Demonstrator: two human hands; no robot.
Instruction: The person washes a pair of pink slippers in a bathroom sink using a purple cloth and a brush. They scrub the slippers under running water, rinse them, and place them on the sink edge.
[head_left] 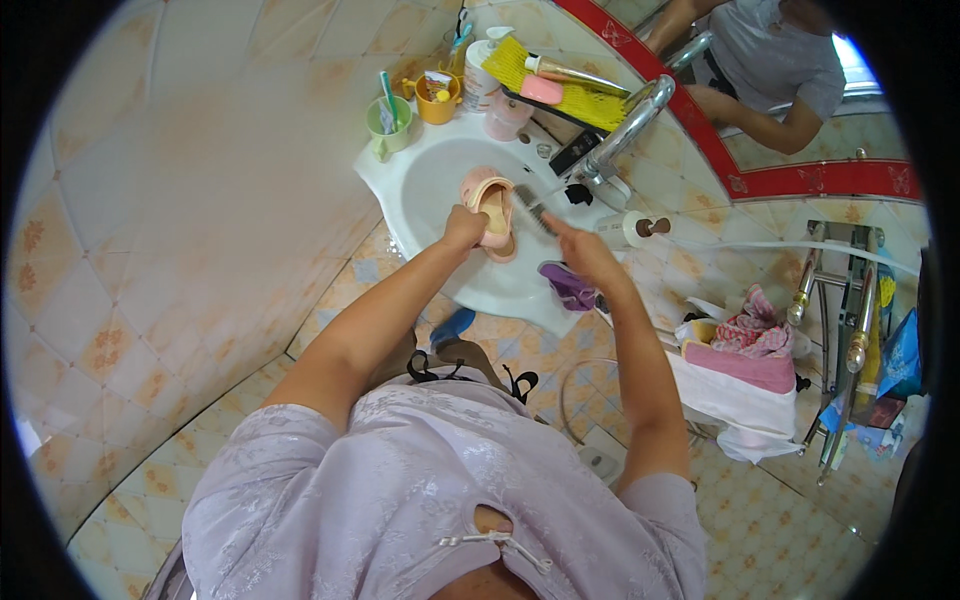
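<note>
Above the white washbasin (pixel 420 185), my left hand (pixel 464 228) is closed on the side of a pale pink shoe (pixel 494 205), its opening facing up. Under its near end shows another pinkish piece (pixel 502 250), perhaps a second shoe. My right hand (pixel 582 250) grips a scrubbing brush (pixel 530 207) with greyish bristles, held against or very close to the shoe's right side. A purple cloth (pixel 570 286) lies on the basin's right edge, just below my right hand.
A chrome faucet (pixel 630 125) rises behind the basin. Along the back stand a green cup (pixel 388 122), an orange cup (pixel 437 100) and a white pump bottle (pixel 482 75). A white bottle (pixel 625 230) lies at the right. Farther right are piled cloths (pixel 740 365) and a metal rack (pixel 845 300).
</note>
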